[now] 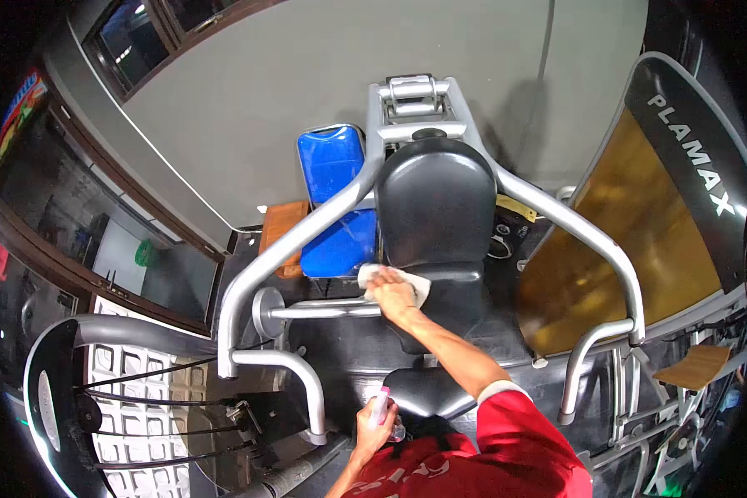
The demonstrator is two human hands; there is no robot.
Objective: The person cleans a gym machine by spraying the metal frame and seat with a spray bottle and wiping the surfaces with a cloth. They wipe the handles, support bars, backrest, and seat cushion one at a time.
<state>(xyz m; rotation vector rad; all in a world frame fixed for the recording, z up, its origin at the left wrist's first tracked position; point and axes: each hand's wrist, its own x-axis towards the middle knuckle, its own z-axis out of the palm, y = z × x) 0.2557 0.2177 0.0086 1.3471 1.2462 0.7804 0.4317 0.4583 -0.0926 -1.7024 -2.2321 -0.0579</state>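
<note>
My right hand [393, 294] presses a white cloth [417, 286] near the lower left edge of the black backrest [436, 203], where the backrest meets the seat [454, 311]. The cloth lies under and beside its fingers, just above the end of a silver horizontal bar [332, 310]. Lower down, close to the red shirt, my left hand [375, 425] is wrapped round a small spray bottle [381, 405] with a pink and white top. Part of the bottle is hidden by the fingers.
Curved silver machine arms [295, 241] run down both sides. A blue chair [339, 241] stands behind on the left beside a brown box [283, 236]. A gold and black PLAMAX panel [639, 207] is at the right. Cables and a white grid panel [145, 407] are lower left.
</note>
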